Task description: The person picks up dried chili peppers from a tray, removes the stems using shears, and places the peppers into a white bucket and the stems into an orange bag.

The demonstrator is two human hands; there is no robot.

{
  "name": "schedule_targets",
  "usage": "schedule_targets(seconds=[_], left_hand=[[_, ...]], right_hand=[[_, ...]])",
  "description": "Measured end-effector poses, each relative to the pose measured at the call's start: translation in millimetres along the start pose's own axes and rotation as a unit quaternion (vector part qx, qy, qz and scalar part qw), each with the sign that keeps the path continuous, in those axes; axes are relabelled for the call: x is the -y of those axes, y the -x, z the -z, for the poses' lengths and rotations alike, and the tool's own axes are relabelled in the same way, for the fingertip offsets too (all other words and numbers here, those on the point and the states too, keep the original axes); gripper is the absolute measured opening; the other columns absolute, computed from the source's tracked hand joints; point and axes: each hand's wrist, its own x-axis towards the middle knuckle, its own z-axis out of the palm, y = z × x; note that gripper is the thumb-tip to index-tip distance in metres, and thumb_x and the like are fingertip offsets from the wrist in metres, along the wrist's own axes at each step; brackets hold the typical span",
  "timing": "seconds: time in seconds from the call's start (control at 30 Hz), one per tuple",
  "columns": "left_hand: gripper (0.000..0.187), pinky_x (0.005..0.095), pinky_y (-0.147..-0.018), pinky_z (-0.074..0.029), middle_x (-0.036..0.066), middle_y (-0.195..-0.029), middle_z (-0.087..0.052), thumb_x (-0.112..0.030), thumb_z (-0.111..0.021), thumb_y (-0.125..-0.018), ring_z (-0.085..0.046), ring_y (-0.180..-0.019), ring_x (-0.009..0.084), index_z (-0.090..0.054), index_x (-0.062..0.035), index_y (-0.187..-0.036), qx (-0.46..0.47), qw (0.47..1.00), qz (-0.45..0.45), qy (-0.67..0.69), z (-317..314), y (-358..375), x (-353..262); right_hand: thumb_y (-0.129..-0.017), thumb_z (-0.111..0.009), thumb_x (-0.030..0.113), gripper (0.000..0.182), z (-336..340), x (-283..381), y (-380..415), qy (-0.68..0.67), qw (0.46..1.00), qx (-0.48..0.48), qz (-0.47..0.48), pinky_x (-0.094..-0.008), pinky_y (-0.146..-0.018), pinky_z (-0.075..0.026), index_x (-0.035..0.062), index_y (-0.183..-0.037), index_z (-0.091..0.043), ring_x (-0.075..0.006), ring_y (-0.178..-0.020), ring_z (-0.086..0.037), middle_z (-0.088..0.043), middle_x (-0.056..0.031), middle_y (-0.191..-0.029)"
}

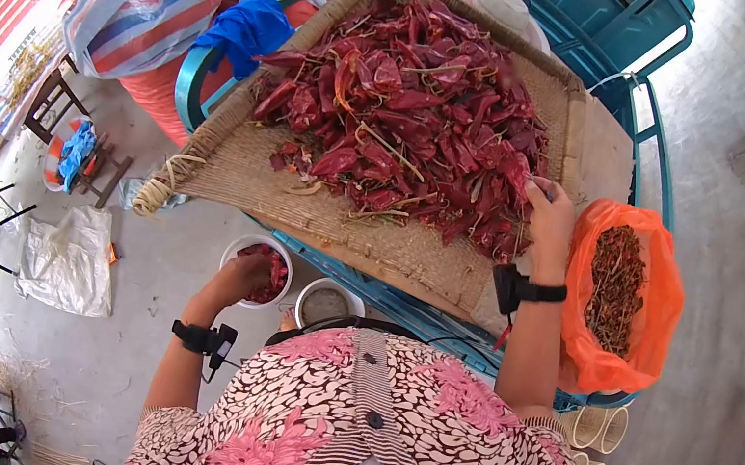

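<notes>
concrete floor (730,296), bright light along the left side. on it a blue metal cart (567,8), with a woven tray (233,176) laid across; all places below taken from the tray.

dried red chilies (406,99) heaped over the tray's middle and far part, stems among them; bare weave shows at the near left.

right hand (550,226): at the tray's right side, touching or just beside the pile's edge. thumb and index finger nearly together, other fingers curled; cannot tell whether a chili is between them. black strap with a small device on the wrist.

left hand (243,279): off the tray's near edge, lower, over a white bucket (288,275) with red chili pieces inside. fingers pointing down into it, dark and partly hidden; cannot tell how far open or what they hold. similar strap on that wrist.

second white bucket (362,303), off the same near edge, just right of the first.

orange plastic bag (660,313) off the tray's right side, mouth open, full of brownish stems and scraps (615,285).

striped sheet (157,10) beyond the tray's left side; blue cloth (246,31) nearer, just beside the tray's left edge.
</notes>
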Motion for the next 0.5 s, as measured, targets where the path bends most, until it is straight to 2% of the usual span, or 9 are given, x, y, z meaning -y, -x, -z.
schedule_targets(seconds=[0.1,0.17,0.23,0.33,0.43,0.5], left_hand=[[0.028,0.0332,-0.083,-0.049,0.013,-0.105,-0.067,-0.012,-0.062,-0.089,-0.065,-0.093,0.0231,-0.062,-0.0011,-0.115,0.127,0.983,-0.120,0.052,15.4,3.2,-90.9],[0.030,0.0305,-0.084,-0.049,0.009,-0.105,-0.067,-0.019,-0.059,-0.094,-0.063,-0.096,0.0155,-0.060,-0.0002,-0.118,0.168,0.967,-0.126,0.142,21.7,1.5,-143.8],[0.033,0.0285,-0.085,-0.049,0.008,-0.105,-0.067,-0.022,-0.055,-0.097,-0.062,-0.100,0.0133,-0.058,0.0006,-0.121,0.160,0.953,-0.170,0.194,17.3,-6.4,-180.0],[0.039,0.0288,-0.090,-0.047,0.009,-0.109,-0.066,-0.028,-0.050,-0.100,-0.059,-0.106,0.0144,-0.055,0.0029,-0.124,0.160,0.937,-0.194,0.244,6.2,-32.2,-219.5],[0.050,0.0357,-0.101,-0.042,0.013,-0.127,-0.058,-0.035,-0.046,-0.101,-0.055,-0.117,0.0208,-0.044,0.0015,-0.136,0.201,0.897,-0.202,0.337,-14.6,-62.3,-240.7],[0.055,0.0378,-0.105,-0.039,0.015,-0.132,-0.054,-0.038,-0.045,-0.100,-0.053,-0.120,0.0236,-0.039,0.0015,-0.138,0.229,0.811,-0.200,0.500,-33.0,-80.8,-249.8]], right_hand=[[-0.086,-0.069,0.019,0.020,11.4,32.1,32.4,-0.184,0.980,0.034,-0.072,-0.0248,-0.052,-0.039,0.0031,-0.098,-0.064,-0.0093,-0.057,-0.050,-0.056,0.0018,-0.069],[-0.089,-0.067,0.016,0.017,9.6,46.6,51.9,-0.299,0.947,0.062,-0.101,-0.0217,-0.046,-0.033,0.0049,-0.100,-0.062,-0.0048,-0.050,-0.043,-0.050,0.0049,-0.066],[-0.091,-0.065,0.014,0.016,4.2,52.1,64.3,-0.397,0.908,0.084,-0.109,-0.0202,-0.042,-0.027,0.0065,-0.104,-0.061,-0.0025,-0.046,-0.036,-0.046,0.0061,-0.065],[-0.092,-0.063,0.011,0.015,-2.7,51.1,78.4,-0.537,0.822,0.147,-0.122,-0.0213,-0.041,-0.028,0.0075,-0.106,-0.059,-0.0040,-0.046,-0.036,-0.048,0.0058,-0.070],[-0.093,-0.060,0.009,0.017,-16.4,61.2,97.7,-0.601,0.764,0.201,-0.122,-0.0213,-0.041,-0.028,0.0082,-0.110,-0.058,-0.0046,-0.045,-0.036,-0.050,0.0048,-0.072],[-0.094,-0.059,0.009,0.017,-24.3,59.4,106.7,-0.611,0.744,0.231,-0.143,-0.0206,-0.041,-0.028,0.0086,-0.110,-0.058,-0.0047,-0.045,-0.036,-0.053,0.0038,-0.075]])
